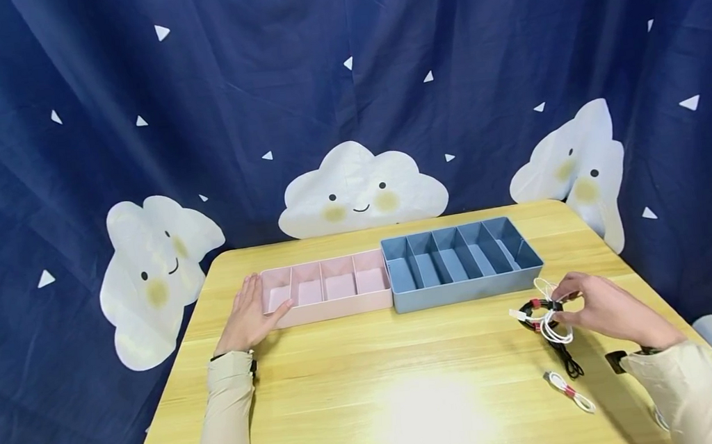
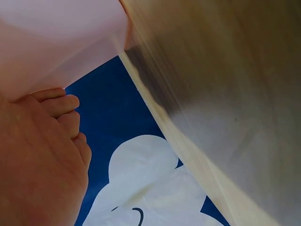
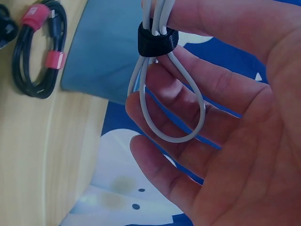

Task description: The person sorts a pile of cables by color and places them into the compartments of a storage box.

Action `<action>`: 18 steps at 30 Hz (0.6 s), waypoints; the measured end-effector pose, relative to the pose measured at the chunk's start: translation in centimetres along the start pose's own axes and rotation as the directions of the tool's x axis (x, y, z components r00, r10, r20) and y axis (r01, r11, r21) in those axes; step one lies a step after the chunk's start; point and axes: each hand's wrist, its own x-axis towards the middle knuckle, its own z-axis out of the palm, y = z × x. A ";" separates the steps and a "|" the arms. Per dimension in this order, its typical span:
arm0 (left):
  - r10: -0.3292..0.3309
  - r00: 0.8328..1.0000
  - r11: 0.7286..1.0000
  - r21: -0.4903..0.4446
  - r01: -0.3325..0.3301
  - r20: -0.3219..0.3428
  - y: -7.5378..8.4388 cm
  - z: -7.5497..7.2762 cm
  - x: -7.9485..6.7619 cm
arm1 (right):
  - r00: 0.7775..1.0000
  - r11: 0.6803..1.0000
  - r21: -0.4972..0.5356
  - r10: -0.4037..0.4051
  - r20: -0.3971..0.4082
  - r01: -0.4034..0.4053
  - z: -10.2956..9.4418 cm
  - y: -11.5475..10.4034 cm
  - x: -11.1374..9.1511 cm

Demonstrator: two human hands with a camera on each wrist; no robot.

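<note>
My left hand (image 1: 247,318) rests against the left end of a pink four-compartment box (image 1: 331,309), its fingers extended along the end wall and the thumb at the front rim. In the left wrist view the fingertips show beside the pink wall. With thumb and fingers, my right hand (image 1: 610,308) pinches a coiled white cable (image 3: 203,113) bundled by a black strap (image 3: 157,44). Its white plug (image 1: 517,314) points left. In the head view this coil overlaps a black cable with red ties (image 3: 18,66); the right wrist view shows that cable lying on the table.
A blue divided box (image 1: 462,294) stands against the pink box's right end. Toward the front right lie another black cable (image 1: 572,365) and a white cable with a red tie (image 1: 570,391). A further white cable peeks out beside the right sleeve (image 1: 683,384). A patterned curtain (image 1: 229,120) hangs behind the table.
</note>
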 end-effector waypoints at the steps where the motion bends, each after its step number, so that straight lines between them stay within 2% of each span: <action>1: 0.000 1.000 1.000 0.000 0.000 0.000 0.0 0.0 0.0 | 1.000 1.000 -0.001 -0.003 -0.001 0.003 0.0 -0.1 0.2; 11: 0.003 1.000 1.000 -0.003 -0.003 0.001 -0.1 0.0 0.0 | 0.999 0.999 0.006 -0.041 -0.007 0.041 -0.5 -1.2 1.8; 18: 0.004 1.000 1.000 -0.004 -0.004 -0.003 -0.1 0.0 0.0 | 0.999 0.999 0.001 -0.039 0.020 0.039 -0.7 -1.9 2.8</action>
